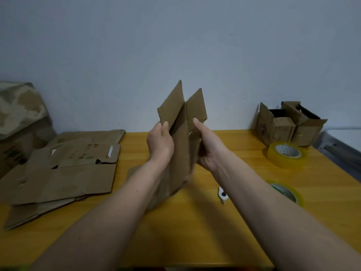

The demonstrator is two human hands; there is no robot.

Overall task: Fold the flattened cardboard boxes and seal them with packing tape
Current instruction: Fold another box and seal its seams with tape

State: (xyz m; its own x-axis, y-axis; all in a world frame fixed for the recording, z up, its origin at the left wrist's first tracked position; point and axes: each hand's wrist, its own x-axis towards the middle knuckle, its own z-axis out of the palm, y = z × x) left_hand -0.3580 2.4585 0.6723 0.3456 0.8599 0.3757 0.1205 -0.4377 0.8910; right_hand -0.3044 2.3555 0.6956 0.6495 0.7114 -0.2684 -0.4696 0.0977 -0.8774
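Observation:
I hold a brown cardboard box (181,133) upright above the middle of the yellow table (195,231), partly opened, its top flaps pointing up. My left hand (160,141) grips its left side, thumb on the front panel. My right hand (207,145) grips the right side, thumb along the right flap. The box's lower end hangs between my forearms. A stack of flattened boxes (64,173) lies at the left. Two rolls of yellowish packing tape sit at the right: one far (286,154), one near (287,192), partly behind my right forearm.
Two folded boxes (289,124) with open tops stand at the back right corner. A small white cutter (223,194) lies by my right forearm. A large crumpled box (17,118) stands at the far left. A wall closes the back; the table's right edge drops off.

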